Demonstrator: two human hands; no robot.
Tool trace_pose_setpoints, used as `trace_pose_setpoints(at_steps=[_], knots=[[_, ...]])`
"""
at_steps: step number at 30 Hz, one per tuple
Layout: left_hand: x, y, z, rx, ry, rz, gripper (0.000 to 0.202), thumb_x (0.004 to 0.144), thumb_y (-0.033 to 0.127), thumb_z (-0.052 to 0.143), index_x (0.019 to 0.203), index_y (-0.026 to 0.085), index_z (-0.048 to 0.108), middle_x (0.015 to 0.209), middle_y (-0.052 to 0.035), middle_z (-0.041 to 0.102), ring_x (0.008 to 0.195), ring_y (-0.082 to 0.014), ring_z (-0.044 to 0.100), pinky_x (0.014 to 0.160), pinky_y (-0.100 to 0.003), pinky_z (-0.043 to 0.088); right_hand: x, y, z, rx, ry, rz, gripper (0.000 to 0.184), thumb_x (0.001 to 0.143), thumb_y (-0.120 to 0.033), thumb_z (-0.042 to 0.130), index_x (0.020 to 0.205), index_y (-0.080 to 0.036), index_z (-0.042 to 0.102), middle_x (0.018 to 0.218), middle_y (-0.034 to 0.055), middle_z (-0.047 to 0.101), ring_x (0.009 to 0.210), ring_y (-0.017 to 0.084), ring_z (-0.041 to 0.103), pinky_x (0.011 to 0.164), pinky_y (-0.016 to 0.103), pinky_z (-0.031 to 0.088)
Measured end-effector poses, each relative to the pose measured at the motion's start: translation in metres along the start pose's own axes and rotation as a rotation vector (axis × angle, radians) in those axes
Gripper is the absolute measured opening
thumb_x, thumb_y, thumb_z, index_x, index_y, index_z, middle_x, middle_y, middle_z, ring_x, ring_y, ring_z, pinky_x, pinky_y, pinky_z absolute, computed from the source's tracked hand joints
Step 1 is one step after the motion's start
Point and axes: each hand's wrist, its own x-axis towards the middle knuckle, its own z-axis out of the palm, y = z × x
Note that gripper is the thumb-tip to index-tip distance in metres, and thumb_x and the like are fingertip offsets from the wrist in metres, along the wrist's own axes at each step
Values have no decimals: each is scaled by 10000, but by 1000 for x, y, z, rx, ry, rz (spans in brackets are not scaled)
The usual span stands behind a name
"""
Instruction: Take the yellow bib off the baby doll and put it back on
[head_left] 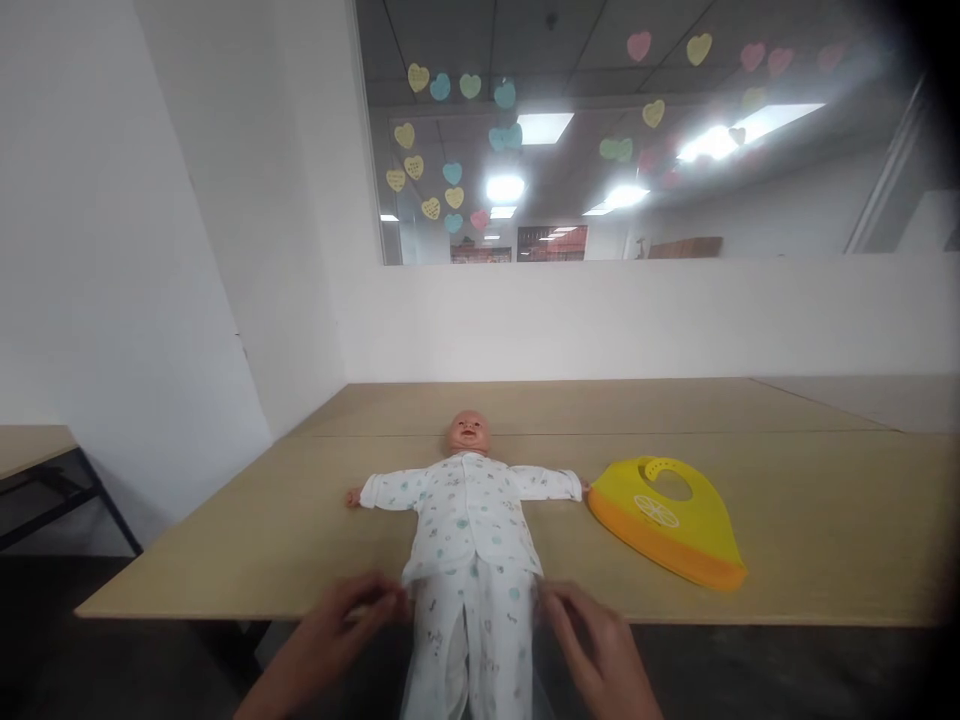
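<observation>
A baby doll (469,510) lies face up with its arms spread, its head toward the wall. It wears a white patterned shirt (466,505) and matching trousers (499,620), and its legs reach past the table's front edge. My left hand (349,625) is at the doll's hip on the left, thumb and fingers pinched at the clothes. On the other side my right hand (592,635) pinches at the clothes by the opposite hip. Both sets of fingertips are blurred. Near the doll's right-side hand lies a yellow bib (667,520) with an orange lower edge.
The doll and bib rest on a light wooden table (262,540) against a white wall (562,320). Above it a window (600,150) carries several heart-shaped paper notes. Another table (34,450) stands at the far left.
</observation>
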Motion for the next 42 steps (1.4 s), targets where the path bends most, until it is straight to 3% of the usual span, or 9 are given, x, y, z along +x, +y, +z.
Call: trace_pose_setpoints(at_steps=[5,8,12,18,24,27,30,36,42], knots=[[93,26,29,39,288,273,412,979,469,595,1282,253,773,1382,-113,746,1362,-300,633,1242,-432,408,95,-26,35,4,-55,-173,460,1072,-431,461,1377,-187,704,1423,131,716,1356,289,651,1197,422,472],[152,15,55,126,345,309,498,1011,377,499,1428,172,678,1521,-162,656,1451,-297,572,1288,-460,345,143,-27,67,-51,-154,-286,601,1030,-265,424,1613,-143,504,1649,131,531,1549,253,479,1322,446,337],[198,-16,75,318,278,266,617,1064,337,310,1620,127,475,1694,-177,461,1583,-273,422,1322,-478,289,177,-7,90,-351,-303,-190,688,1052,-254,319,1694,-6,304,1752,205,314,1666,291,258,1378,517,174],[203,-36,78,579,182,97,638,1099,366,247,1644,114,462,1758,-162,334,1654,-314,265,1339,-586,203,180,13,82,-455,-356,-110,694,1101,-421,223,1712,-106,320,1800,106,202,1694,285,158,1369,585,138],[198,-36,62,667,99,6,633,1130,371,200,1695,153,385,1792,-130,247,1674,-307,194,1334,-616,154,179,30,61,-452,-359,-12,774,1101,-558,228,1730,-109,260,1805,120,187,1698,252,143,1381,520,97],[197,-46,49,742,114,-74,625,1137,342,198,1710,138,343,1783,-164,270,1667,-313,223,1327,-620,167,179,42,52,-532,-323,42,782,1103,-581,208,1721,-109,293,1790,123,245,1691,283,174,1374,566,59],[193,-59,36,876,194,-144,601,1134,306,252,1676,99,410,1730,-218,378,1638,-340,302,1325,-578,196,181,48,44,-624,-278,75,775,1111,-544,208,1694,-52,346,1773,167,290,1681,308,208,1378,505,103],[198,-49,27,995,365,-148,520,1106,247,327,1467,44,642,1502,-245,635,1455,-374,550,1242,-543,360,192,18,52,-674,-271,136,783,1107,-554,213,1662,-36,405,1723,248,370,1638,405,292,1342,582,188],[221,-23,64,849,351,85,466,1092,189,323,1290,91,734,1389,-224,705,1363,-327,627,1178,-454,449,199,-9,91,-573,-292,-17,715,1099,-412,265,1656,23,373,1749,249,308,1652,390,261,1349,541,212]])
